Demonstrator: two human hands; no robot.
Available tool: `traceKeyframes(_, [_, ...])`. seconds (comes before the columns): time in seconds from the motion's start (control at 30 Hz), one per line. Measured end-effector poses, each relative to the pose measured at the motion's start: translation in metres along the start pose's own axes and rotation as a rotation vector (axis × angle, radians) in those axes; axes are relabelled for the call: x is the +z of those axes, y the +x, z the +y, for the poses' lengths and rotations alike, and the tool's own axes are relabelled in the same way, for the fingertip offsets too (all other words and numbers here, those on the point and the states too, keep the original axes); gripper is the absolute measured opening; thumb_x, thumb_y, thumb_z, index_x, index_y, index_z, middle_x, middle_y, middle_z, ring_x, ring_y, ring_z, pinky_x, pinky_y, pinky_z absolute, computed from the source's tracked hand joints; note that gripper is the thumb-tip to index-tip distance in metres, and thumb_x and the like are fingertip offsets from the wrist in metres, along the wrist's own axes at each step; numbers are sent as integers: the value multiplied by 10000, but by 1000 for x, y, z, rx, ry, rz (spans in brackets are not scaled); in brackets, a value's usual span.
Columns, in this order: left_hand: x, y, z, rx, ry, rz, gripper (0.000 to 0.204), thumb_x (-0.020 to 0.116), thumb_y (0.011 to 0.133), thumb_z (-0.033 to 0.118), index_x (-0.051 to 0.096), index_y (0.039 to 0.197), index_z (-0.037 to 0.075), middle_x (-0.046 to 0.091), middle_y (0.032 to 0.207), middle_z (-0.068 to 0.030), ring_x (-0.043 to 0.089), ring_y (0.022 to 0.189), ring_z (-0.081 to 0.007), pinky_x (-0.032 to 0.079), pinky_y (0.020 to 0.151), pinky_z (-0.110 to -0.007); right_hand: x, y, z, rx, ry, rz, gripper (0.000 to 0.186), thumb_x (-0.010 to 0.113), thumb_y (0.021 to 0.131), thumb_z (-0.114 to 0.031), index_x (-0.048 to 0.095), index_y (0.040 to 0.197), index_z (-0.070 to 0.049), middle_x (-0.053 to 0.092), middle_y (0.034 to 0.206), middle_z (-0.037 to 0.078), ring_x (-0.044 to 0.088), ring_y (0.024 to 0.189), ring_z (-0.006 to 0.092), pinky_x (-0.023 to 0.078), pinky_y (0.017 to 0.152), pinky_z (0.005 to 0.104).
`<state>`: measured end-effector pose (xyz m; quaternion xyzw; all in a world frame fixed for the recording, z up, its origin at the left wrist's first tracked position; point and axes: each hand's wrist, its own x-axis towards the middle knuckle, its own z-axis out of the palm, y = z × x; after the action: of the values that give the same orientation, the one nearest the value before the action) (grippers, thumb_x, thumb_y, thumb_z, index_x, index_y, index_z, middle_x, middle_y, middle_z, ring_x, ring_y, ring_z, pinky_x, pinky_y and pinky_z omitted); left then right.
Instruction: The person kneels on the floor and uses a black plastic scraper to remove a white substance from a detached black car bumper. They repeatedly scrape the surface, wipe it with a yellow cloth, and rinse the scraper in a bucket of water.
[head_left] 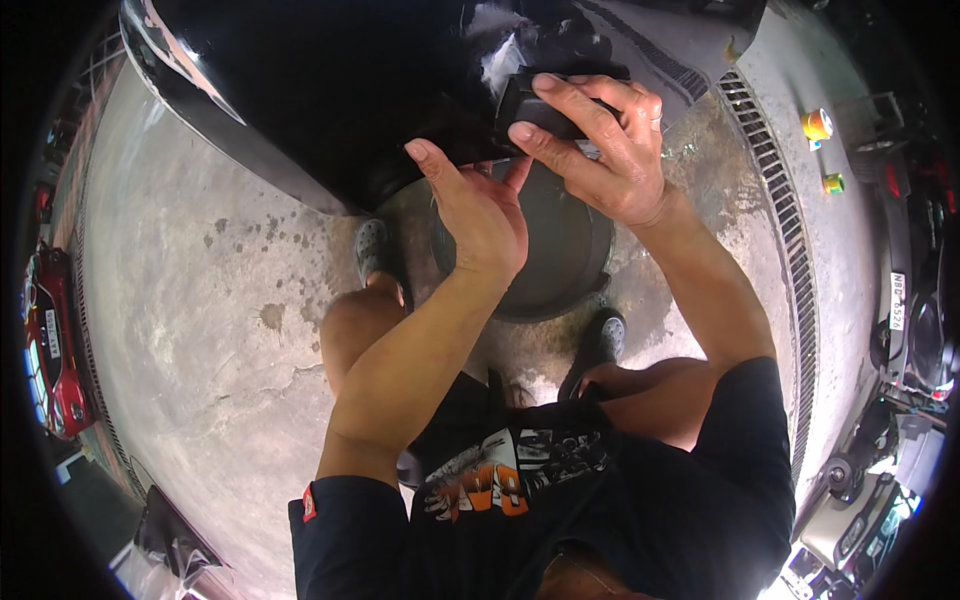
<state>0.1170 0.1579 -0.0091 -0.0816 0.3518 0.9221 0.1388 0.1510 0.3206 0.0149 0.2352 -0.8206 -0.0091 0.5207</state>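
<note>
Right hand (pixel 610 150): fingers gripping a black block (pixel 535 105), pressing it against the black panel (pixel 330 90). Left hand (pixel 480 215): fingers spread, steadying beneath it.

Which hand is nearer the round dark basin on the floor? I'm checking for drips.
Left. The left hand hangs directly over the basin; the right hand is higher, gripping a black part beyond its rim.

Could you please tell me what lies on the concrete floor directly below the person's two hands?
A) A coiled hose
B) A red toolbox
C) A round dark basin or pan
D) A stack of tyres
C: a round dark basin sits on the concrete floor between the person's feet, right under the left hand and the right hand, which grips a small black block.
</note>
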Motion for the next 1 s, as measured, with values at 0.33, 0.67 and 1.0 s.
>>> traceKeyframes(0.33, [0, -2, 3, -11, 25, -58, 1015, 438, 929, 935, 377, 1540, 126, 453, 1415, -88, 445, 1266, -202, 441, 1097, -438, -2, 14, -6, 53, 17, -100, 387, 793, 799, -239, 826, 1183, -274, 707, 1393, -5, 644, 1093, 225, 456, 872, 372])
traceKeyframes(0.67, [-9, 5, -2, 5, 17, -27, 945, 406, 966, 908, 511, 1460, 109, 547, 1368, -61, 496, 1272, -211, 413, 1147, -479, 5, -6, -17, 110, 55, 14, 532, 764, 702, -117, 817, 1215, -248, 696, 1408, 51, 636, 1100, 257, 440, 857, 382])
traceKeyframes(1.0, [-14, 8, 1, -45, 63, -73, 1003, 347, 984, 906, 387, 1492, 42, 349, 1505, -199, 383, 1334, -255, 373, 1183, -465, 13, -7, -32, 246, 86, 122, 612, 743, 620, -103, 822, 1211, -245, 696, 1416, 49, 634, 1098, 282, 470, 861, 406])
